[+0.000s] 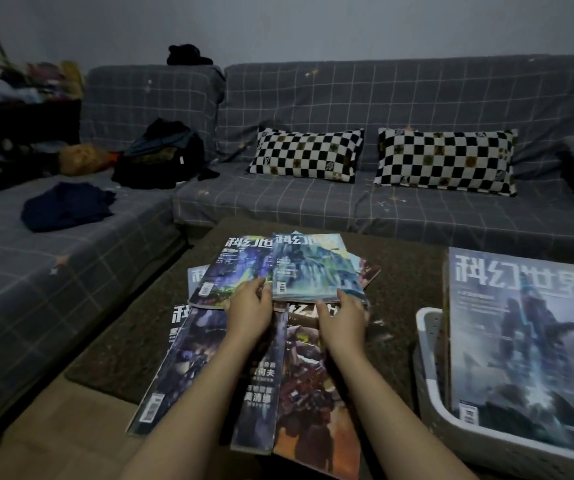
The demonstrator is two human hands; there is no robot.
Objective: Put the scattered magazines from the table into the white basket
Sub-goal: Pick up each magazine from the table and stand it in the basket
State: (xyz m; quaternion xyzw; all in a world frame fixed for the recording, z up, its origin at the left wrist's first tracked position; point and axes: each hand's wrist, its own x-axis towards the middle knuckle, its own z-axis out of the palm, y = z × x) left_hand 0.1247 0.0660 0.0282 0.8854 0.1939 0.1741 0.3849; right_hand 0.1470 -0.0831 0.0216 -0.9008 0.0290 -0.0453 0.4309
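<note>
Several magazines lie fanned over a dark brown table [112, 358]. A teal-covered magazine [313, 268] tops the far pile, its near edge lifted. My left hand [249, 311] grips its lower left corner and my right hand [342, 318] holds its lower right edge. Beside it lies a purple-covered magazine [240, 268]. Nearer to me lie a dark blue one [181, 368] and an orange one [313, 410], partly under my forearms. The white basket [431, 368] stands at the right, with a grey-blue magazine [528, 348] upright inside it.
A grey checked sofa [278, 202] wraps around the table at the back and left. Two black-and-white checkered pillows [306, 155] lean on it. A dark backpack [161, 157] and a navy cloth [65, 206] lie on the left part. Wooden floor [36, 434] shows bottom left.
</note>
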